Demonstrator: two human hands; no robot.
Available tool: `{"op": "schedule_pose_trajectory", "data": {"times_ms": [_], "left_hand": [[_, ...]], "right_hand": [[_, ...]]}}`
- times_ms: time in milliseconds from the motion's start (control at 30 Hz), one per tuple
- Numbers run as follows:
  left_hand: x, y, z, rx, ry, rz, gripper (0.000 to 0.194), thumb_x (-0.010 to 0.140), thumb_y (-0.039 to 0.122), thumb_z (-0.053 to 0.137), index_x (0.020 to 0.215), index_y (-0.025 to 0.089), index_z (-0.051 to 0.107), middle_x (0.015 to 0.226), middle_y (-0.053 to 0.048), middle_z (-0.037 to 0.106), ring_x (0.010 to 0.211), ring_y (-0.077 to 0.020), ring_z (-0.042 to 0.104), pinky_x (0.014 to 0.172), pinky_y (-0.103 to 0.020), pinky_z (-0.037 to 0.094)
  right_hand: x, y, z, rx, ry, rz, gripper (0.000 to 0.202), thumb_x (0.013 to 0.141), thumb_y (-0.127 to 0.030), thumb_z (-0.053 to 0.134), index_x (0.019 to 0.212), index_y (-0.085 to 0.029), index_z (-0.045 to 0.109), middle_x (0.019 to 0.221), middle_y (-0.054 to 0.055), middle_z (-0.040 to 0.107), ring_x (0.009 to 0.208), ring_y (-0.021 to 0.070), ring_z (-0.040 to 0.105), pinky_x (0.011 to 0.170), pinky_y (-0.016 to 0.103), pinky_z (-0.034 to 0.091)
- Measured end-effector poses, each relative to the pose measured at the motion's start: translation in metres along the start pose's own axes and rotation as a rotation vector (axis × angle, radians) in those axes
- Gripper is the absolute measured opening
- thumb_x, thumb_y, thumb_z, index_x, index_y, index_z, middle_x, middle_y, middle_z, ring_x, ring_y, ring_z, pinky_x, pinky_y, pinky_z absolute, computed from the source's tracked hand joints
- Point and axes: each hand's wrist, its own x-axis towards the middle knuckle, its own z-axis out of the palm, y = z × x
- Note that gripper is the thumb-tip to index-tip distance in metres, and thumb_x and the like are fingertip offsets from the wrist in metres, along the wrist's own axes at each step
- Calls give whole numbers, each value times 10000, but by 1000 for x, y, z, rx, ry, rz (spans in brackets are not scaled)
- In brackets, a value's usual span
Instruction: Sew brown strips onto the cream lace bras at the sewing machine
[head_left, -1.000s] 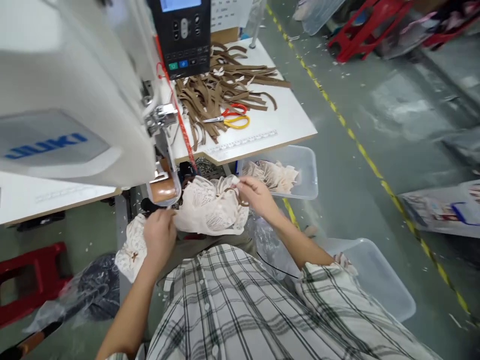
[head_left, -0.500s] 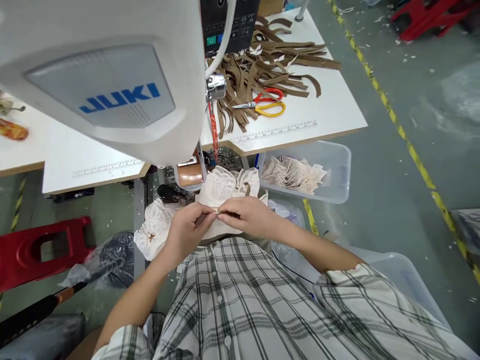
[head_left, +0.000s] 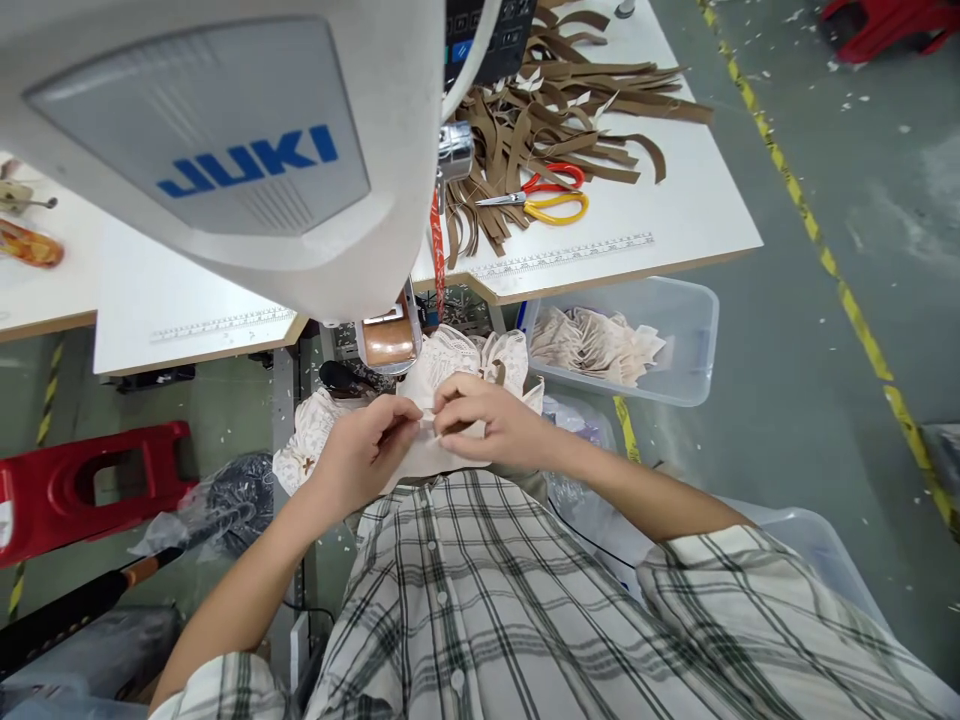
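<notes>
White lace fabric lies in front of me, below the sewing machine head, with more lace hanging at its left. My left hand pinches the edge of the pale fabric between thumb and fingers. Just to its right, my right hand is over the same fabric, its fingers curled and its thumb slightly apart from them; whether it grips the cloth is hard to make out. A brown-topped machine part sits just beyond my hands.
On the white table are brown strips and scissors with red and yellow handles. A clear bin holds beige fabric pieces. A red stool stands at the left.
My right hand's fingers have lifted and spread a little from the pinch beside my left hand. The view has shifted slightly, moving the machine and table rightward.
</notes>
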Motion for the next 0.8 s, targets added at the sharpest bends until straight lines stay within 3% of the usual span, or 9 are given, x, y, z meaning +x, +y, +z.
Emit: {"op": "schedule_pose_trajectory", "data": {"times_ms": [67,167,333,433,567,633,700,800], "left_hand": [[1,4,-2,24,-28,27,107,946,236,524,950,197,623,808,-3,694,629,-96,593,543,-186,426],[3,8,-5,37,-47,39,112,921,183,529,904,198,638,809,-6,695,662,-109,606,577,-204,451],[2,12,-12,10,-43,40,112,911,191,590,958,218,687,944,-27,738,856,-159,677,742,-264,528],[2,15,-14,48,-69,15,124,900,152,580,942,215,678,905,-15,729,820,-157,661,721,-270,508],[9,14,-8,136,-112,-87,101,890,148,535,839,197,607,813,-12,644,742,-159,573,652,-278,437],[13,10,1,27,-118,-166,87,888,183,534,812,194,574,845,-24,617,771,-162,553,656,-271,434],[14,7,13,-248,-85,-241,106,890,228,541,791,192,541,910,-37,620,813,-159,566,686,-263,464],[9,4,31,-659,97,-303,124,911,298,557,852,189,546,974,-49,649,842,-154,604,745,-277,512]], "right_hand": [[2,-7,3,-122,-94,-109,106,882,-204,601,885,-202,707,1087,74,660,991,171,604,844,295,480],[4,-13,7,-229,-162,-180,144,904,-172,543,905,-198,684,907,32,677,823,137,614,727,251,468],[3,-10,13,-409,-48,-343,191,925,-143,480,863,-188,655,890,47,686,778,134,608,680,249,460],[0,-7,19,-509,25,-424,186,934,-144,476,870,-189,645,864,52,698,789,149,617,697,265,487],[-1,-2,28,-514,105,-348,192,915,-143,477,810,-198,629,774,40,682,729,153,604,658,273,490],[0,-1,31,-409,149,-262,190,891,-133,486,773,-202,618,728,25,666,698,143,599,642,260,481],[1,-4,32,-263,211,-185,166,866,-128,511,770,-204,623,745,19,675,707,133,613,657,244,487],[3,-10,32,-113,281,-108,140,854,-135,544,776,-205,637,789,21,690,732,129,635,677,232,499]]}}
